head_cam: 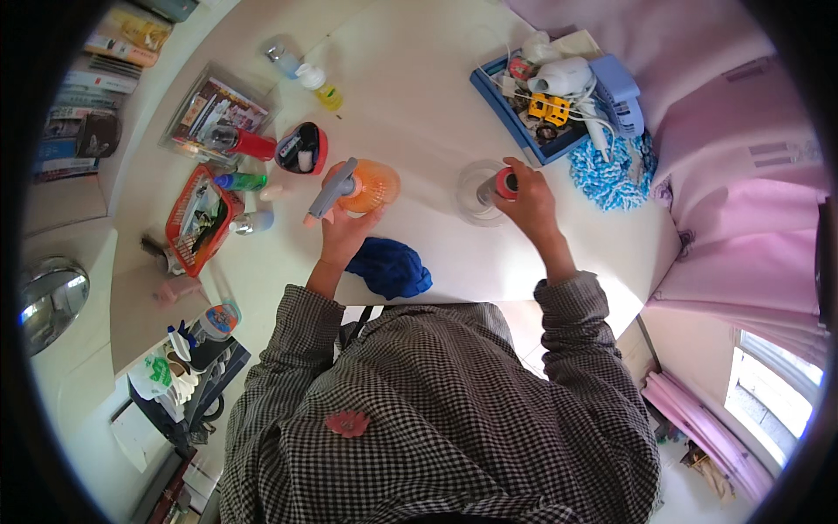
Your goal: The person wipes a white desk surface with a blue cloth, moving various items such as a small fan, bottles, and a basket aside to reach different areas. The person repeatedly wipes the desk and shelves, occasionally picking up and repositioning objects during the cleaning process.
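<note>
My left hand (350, 232) is on an orange spray bottle (376, 187) with a grey trigger head, its fingers around the near side of the bottle. With its fingers, my right hand (530, 200) grips a small cylindrical container (494, 188) with a red-rimmed dark end, tilted over a round clear dish (468, 209). What the dish holds, if anything, cannot be told. A crumpled dark blue cloth (393, 267) lies near the table's front edge, just right of my left wrist.
A blue box (507, 121) at the back right holds a white hair dryer and a yellow toy vehicle, beside blue-and-white yarn (605, 173). Leftward stand a red heart-shaped box (321, 150), a red basket (171, 226), a pump bottle (321, 85) and several other bottles.
</note>
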Available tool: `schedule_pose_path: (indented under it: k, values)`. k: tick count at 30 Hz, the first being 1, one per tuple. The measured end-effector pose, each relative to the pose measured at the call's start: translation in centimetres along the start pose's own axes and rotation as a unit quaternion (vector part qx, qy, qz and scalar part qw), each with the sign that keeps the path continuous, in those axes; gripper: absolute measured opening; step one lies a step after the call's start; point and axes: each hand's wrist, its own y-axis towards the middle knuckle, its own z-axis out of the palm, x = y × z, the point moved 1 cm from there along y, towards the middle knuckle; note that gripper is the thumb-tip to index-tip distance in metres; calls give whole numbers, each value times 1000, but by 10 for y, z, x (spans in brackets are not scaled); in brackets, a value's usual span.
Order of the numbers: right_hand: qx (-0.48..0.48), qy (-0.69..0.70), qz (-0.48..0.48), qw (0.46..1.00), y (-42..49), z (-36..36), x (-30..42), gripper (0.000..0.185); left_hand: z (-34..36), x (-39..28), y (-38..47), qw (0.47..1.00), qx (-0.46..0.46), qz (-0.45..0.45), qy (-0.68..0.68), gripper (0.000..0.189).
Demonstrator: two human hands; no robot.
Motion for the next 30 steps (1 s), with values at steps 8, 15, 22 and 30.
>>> schedule_pose_path:
  k: [8, 15, 22, 30]
  values:
    - [-44, 69, 63, 995, -22, 25, -28, 87, 38, -59, 18, 995, 90, 21, 37, 78]
    - [-46, 149, 284, 946, -68, 56, -44, 101, 53, -70, 26, 994, 109, 19, 8, 76]
    - [-33, 354, 353, 866, -71, 86, -59, 47, 45, -38, 27, 993, 115, -30, -3, 76]
    - [-20, 133, 337, 932, -133, 39, -185, 31, -2, 26, 3, 997, 37, 9, 62, 80]
